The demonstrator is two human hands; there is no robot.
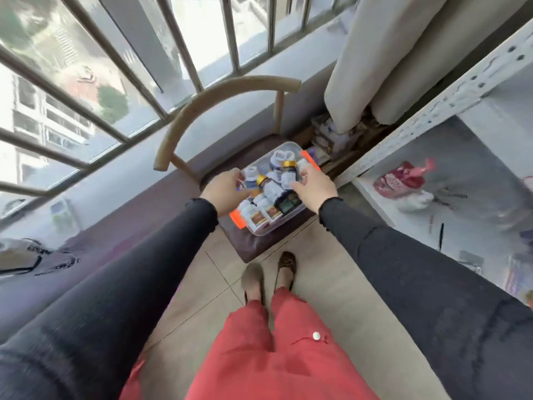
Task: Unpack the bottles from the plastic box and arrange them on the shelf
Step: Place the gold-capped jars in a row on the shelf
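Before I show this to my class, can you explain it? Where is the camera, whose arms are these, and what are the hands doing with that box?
There is no machine here. The single picture comes from a wide-angle camera worn on a person's head, looking down, so the dark-sleeved arms, red trousers and shoes are the wearer's own. A clear plastic box with orange clips sits on a chair by a barred window. It is full of small bottles, some standing, some lying. The left hand reaches to a white-capped bottle at the box's left edge; the right hand is at a bottle on the right side. Whether either bottle is gripped yet is unclear. The white shelf stands on the right.
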